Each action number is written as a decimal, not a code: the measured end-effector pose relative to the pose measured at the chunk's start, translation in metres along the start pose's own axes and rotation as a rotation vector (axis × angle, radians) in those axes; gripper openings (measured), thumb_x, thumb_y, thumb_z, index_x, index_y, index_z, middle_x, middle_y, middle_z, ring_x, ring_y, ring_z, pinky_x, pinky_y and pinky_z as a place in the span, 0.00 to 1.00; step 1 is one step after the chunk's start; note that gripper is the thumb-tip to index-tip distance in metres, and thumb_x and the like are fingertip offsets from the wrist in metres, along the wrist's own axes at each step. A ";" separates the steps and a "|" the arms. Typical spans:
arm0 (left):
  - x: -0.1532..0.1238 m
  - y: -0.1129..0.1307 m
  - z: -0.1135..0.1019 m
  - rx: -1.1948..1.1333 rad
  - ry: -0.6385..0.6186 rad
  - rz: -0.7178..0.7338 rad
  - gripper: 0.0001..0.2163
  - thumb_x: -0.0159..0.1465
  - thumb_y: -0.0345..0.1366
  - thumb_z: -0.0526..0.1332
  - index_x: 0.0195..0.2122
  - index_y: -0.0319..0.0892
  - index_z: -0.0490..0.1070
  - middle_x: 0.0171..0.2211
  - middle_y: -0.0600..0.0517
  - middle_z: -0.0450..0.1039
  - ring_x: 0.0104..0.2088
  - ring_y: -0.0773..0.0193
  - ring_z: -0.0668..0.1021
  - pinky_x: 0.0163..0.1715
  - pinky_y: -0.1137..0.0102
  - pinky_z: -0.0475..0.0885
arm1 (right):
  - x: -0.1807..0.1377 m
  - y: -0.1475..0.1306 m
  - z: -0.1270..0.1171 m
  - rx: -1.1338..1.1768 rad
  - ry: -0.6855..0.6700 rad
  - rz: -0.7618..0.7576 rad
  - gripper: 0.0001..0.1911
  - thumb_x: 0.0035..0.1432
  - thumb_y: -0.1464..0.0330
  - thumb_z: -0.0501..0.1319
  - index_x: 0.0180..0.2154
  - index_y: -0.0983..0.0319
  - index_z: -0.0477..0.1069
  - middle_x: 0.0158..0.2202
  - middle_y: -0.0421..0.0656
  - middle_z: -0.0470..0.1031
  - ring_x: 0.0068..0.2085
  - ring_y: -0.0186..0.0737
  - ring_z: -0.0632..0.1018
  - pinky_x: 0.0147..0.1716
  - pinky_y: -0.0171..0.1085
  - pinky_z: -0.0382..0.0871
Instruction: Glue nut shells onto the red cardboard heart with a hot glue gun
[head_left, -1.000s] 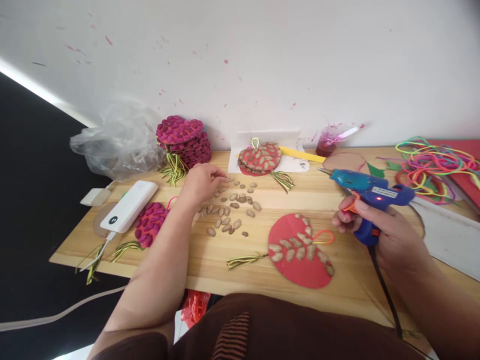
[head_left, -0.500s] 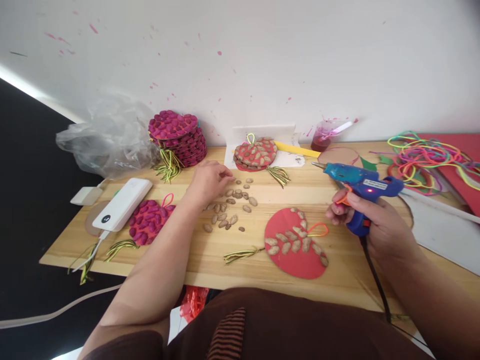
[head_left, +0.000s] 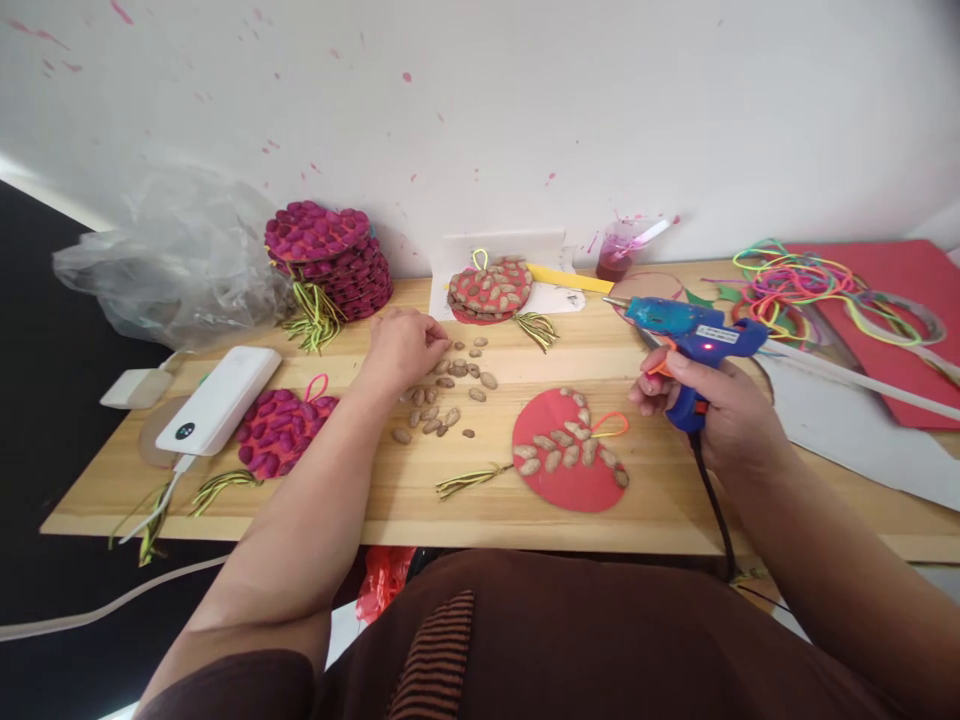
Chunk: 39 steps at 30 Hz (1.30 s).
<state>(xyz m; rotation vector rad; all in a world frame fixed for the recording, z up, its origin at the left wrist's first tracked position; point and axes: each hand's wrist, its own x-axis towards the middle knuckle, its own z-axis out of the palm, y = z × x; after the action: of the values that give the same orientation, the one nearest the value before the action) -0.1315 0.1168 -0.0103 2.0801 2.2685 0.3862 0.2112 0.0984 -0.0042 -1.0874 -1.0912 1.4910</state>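
My left hand (head_left: 403,345) rests over a scatter of several brown seeds (head_left: 442,398) on the wooden table (head_left: 660,495), fingers curled and pinched at the seeds' far edge. What the fingertips hold is too small to name. My right hand (head_left: 712,405) grips a blue glue gun (head_left: 686,330) with an orange trigger and a red light, nozzle pointing left above the table. Between the hands lies a red paper disc (head_left: 566,470) with seeds stuck on in rows, an orange loop and a striped tassel (head_left: 469,480).
A stack of magenta seed discs (head_left: 326,250) stands at the back left beside a clear plastic bag (head_left: 165,265). One magenta disc (head_left: 281,430), a white power bank (head_left: 217,398), a finished disc (head_left: 491,290), a paint cup (head_left: 615,255) and neon cords (head_left: 795,285) on red sheets also lie about.
The view has tilted and shifted, so everything sits lower left in frame. My left hand stays at the seeds, fingers closing in. My right hand still holds the glue gun.
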 end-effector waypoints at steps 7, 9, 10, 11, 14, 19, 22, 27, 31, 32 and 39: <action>-0.001 0.003 -0.006 0.050 -0.051 -0.093 0.09 0.58 0.40 0.64 0.35 0.45 0.82 0.34 0.46 0.83 0.37 0.49 0.80 0.43 0.58 0.68 | -0.055 0.001 -0.011 -0.003 -0.055 0.189 0.13 0.53 0.57 0.72 0.32 0.60 0.79 0.24 0.42 0.77 0.28 0.42 0.82 0.23 0.33 0.74; 0.001 0.002 -0.006 0.056 -0.051 -0.131 0.09 0.57 0.42 0.64 0.34 0.45 0.82 0.31 0.47 0.82 0.35 0.49 0.79 0.43 0.58 0.67 | -0.070 0.003 -0.014 0.002 -0.063 0.268 0.14 0.53 0.57 0.72 0.32 0.60 0.79 0.26 0.43 0.79 0.30 0.43 0.83 0.25 0.33 0.77; 0.001 0.002 -0.006 0.057 -0.053 -0.148 0.10 0.58 0.42 0.64 0.34 0.44 0.82 0.30 0.47 0.81 0.34 0.50 0.79 0.42 0.58 0.67 | -0.077 0.004 -0.016 0.007 -0.064 0.303 0.14 0.53 0.57 0.72 0.32 0.60 0.79 0.27 0.43 0.79 0.31 0.44 0.84 0.26 0.34 0.78; 0.001 0.003 -0.006 0.062 -0.061 -0.155 0.10 0.58 0.42 0.64 0.34 0.44 0.82 0.29 0.47 0.81 0.33 0.51 0.78 0.42 0.59 0.66 | -0.082 0.004 -0.018 0.014 -0.069 0.339 0.14 0.53 0.57 0.72 0.33 0.60 0.79 0.28 0.44 0.80 0.33 0.44 0.84 0.27 0.34 0.78; -0.001 0.007 -0.014 0.073 -0.088 -0.152 0.12 0.59 0.43 0.64 0.36 0.42 0.82 0.28 0.49 0.79 0.31 0.55 0.76 0.39 0.62 0.65 | -0.093 0.005 -0.022 0.057 -0.130 0.438 0.15 0.54 0.56 0.71 0.33 0.61 0.79 0.34 0.46 0.82 0.38 0.46 0.85 0.31 0.36 0.81; -0.019 0.021 -0.040 -0.124 -0.078 -0.156 0.13 0.59 0.42 0.65 0.39 0.38 0.81 0.19 0.56 0.69 0.25 0.64 0.68 0.30 0.69 0.61 | -0.093 0.003 -0.024 0.128 -0.143 0.479 0.14 0.54 0.56 0.72 0.33 0.60 0.80 0.38 0.46 0.83 0.43 0.49 0.85 0.40 0.39 0.82; -0.033 0.037 -0.048 -0.308 -0.049 -0.101 0.13 0.59 0.44 0.66 0.38 0.40 0.81 0.20 0.57 0.70 0.22 0.68 0.66 0.27 0.71 0.61 | -0.085 0.002 -0.026 0.139 -0.081 0.409 0.12 0.54 0.58 0.72 0.33 0.59 0.81 0.40 0.45 0.83 0.45 0.50 0.85 0.43 0.40 0.81; -0.059 0.064 -0.035 -0.488 -0.074 0.158 0.07 0.57 0.41 0.69 0.31 0.44 0.81 0.29 0.54 0.80 0.28 0.66 0.75 0.31 0.70 0.68 | -0.074 0.005 -0.028 0.175 -0.053 0.327 0.11 0.52 0.58 0.73 0.33 0.57 0.81 0.40 0.44 0.83 0.50 0.51 0.83 0.49 0.43 0.79; -0.081 0.073 -0.019 -0.585 -0.108 0.287 0.06 0.59 0.40 0.67 0.32 0.45 0.80 0.32 0.52 0.81 0.34 0.63 0.79 0.38 0.68 0.71 | -0.067 0.010 -0.027 0.205 -0.057 0.289 0.11 0.51 0.58 0.74 0.32 0.58 0.81 0.41 0.45 0.83 0.53 0.51 0.81 0.55 0.46 0.77; -0.085 0.074 -0.016 -0.590 -0.102 0.292 0.05 0.59 0.40 0.67 0.31 0.44 0.80 0.32 0.52 0.80 0.34 0.63 0.79 0.38 0.68 0.71 | -0.065 0.011 -0.027 0.213 -0.060 0.289 0.11 0.51 0.58 0.74 0.33 0.57 0.81 0.41 0.45 0.83 0.53 0.51 0.81 0.55 0.46 0.76; -0.098 0.080 -0.012 -0.894 -0.290 0.081 0.10 0.57 0.44 0.70 0.32 0.43 0.82 0.28 0.51 0.80 0.27 0.65 0.76 0.29 0.69 0.70 | -0.045 0.015 -0.020 0.232 -0.090 0.241 0.13 0.50 0.56 0.74 0.31 0.58 0.80 0.39 0.46 0.84 0.50 0.53 0.82 0.55 0.50 0.76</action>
<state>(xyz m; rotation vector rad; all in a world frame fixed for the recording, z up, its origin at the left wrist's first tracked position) -0.0464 0.0235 0.0046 1.6025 1.4364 0.8405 0.2342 0.0545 -0.0179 -1.0229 -0.8432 1.8225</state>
